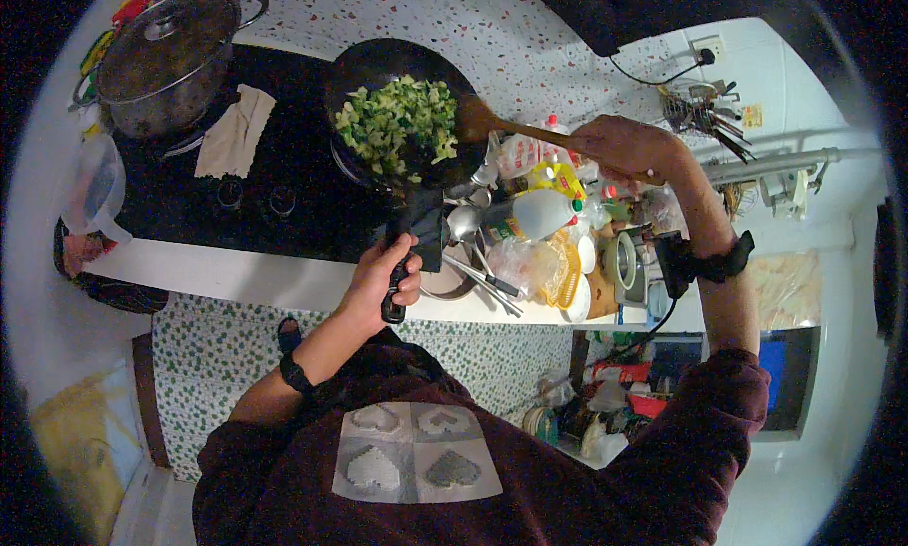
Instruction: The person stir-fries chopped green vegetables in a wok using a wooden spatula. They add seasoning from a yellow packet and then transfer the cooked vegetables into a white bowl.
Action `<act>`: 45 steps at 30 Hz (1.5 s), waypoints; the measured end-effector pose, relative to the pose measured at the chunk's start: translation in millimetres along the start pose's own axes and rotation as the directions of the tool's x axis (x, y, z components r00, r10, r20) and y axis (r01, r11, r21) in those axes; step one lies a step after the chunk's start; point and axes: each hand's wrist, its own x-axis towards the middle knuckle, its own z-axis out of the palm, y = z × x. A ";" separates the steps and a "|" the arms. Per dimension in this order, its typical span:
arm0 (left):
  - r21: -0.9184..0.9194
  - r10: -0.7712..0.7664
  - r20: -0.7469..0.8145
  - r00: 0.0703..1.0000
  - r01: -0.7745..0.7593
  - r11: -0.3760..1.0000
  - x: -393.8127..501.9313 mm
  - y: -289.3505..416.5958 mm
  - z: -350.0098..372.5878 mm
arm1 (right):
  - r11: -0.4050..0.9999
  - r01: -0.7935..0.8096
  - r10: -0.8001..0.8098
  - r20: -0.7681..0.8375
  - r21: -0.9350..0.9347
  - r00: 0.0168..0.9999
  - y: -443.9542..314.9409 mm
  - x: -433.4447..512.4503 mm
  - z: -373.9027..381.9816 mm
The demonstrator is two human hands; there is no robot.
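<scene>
Chopped green vegetables point(397, 124) lie spread over the bottom of a dark wok point(369, 63) on the black cooktop point(305, 106). My left hand point(386, 280) grips the wok's black handle point(394, 306) near the front edge of the counter. In my right hand point(628, 148) is the shaft of a wooden spatula point(539, 131). The spatula's broad blade rests inside the wok at its right side, beside the vegetables. Part of the blade's lower edge is hard to make out against the dark wall of the wok.
Left of the wok stand a lidded steel pot point(167, 70) and a folded beige cloth point(236, 131). A plastic bottle with a green cap point(539, 214), a ladle point(464, 223), a yellow basket point(562, 270) and bowls crowd the counter on the right. Utensils point(702, 116) hang on the wall.
</scene>
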 end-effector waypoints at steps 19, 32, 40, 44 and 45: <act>0.069 -0.007 -0.046 0.999 0.010 0.998 0.7 -1.1 3.6 | 0.766 0.093 -0.403 -0.364 -0.636 0.840 -75.0 -23.5 26.0; 0.035 -0.007 -0.032 0.999 0.008 0.999 -0.4 1.1 3.6 | 0.916 -0.002 -0.247 -0.570 -0.400 0.784 -24.2 56.8 64.7; 0.038 0.008 0.000 1.000 -0.008 0.999 -1.3 2.9 -0.1 | 0.880 0.117 -0.296 -0.340 -0.460 0.893 -68.8 -38.6 6.7; 0.053 -0.005 -0.033 0.999 0.007 0.999 -0.1 2.0 0.1 | 0.799 -0.087 -0.071 -0.237 -0.595 0.969 -54.9 -63.6 -4.3; 0.052 -0.004 -0.031 1.000 0.005 0.999 0.4 1.9 0.5 | 0.801 0.013 -0.219 -0.274 -0.599 0.936 -47.6 -52.8 -0.7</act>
